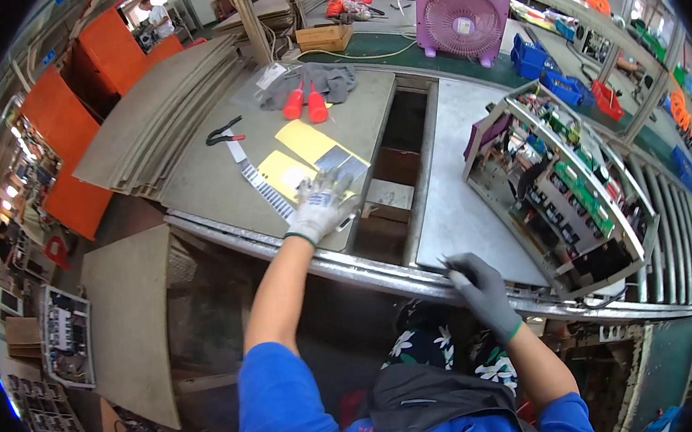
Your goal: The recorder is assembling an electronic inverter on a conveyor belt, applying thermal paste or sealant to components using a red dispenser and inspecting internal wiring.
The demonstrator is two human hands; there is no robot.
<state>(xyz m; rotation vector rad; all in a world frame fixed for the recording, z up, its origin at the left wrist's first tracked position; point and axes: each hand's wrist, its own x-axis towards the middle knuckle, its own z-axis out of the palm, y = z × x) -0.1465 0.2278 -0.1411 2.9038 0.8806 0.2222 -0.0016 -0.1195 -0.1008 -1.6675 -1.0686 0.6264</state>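
Note:
My left hand (322, 207), in a whitish work glove, lies with fingers spread on the near end of the yellow sheets (284, 169) and a dark-printed label (341, 164). A strip of white labels (268, 191) runs beside the sheets. Over the bench's front rail is my right hand (482, 288) in a grey glove, its fingers drawn together. Something thin and dark shows at its fingertips, too small to name. To its right stands an opened metal chassis (558, 197) with green circuit boards and wiring inside, resting on the metal plate (462, 181).
Black-and-red pliers (225, 133), two red-handled tools (304, 104) and a grey cloth (333, 81) lie on the bench. Stacked grey boards (164, 108) are at left, a purple fan (465, 20) at the back. A gap (395, 170) divides the work surfaces; rollers (668, 229) run at right.

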